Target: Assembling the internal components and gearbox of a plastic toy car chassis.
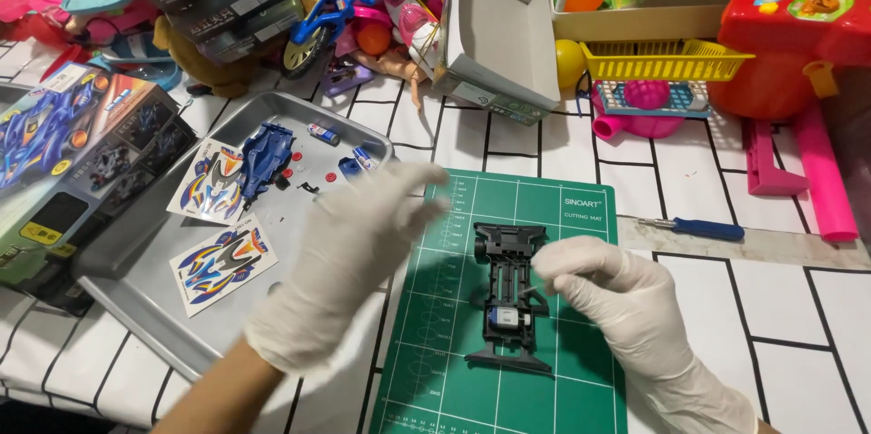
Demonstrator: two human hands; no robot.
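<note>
Head view: my right hand (610, 293) pinches the chassis (508, 298), long axis twelve-to-six; my left hand (349, 253), wide and empty, hovers at nine o'clock.

left hand (349, 257): gloved, open, fingers spread, blurred | right hand (608, 293): gloved; fingertips (544, 262) pinched together, wrist angled inward

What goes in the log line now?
left hand: over tray, empty | right hand: touching black chassis | chassis on green mat
</note>
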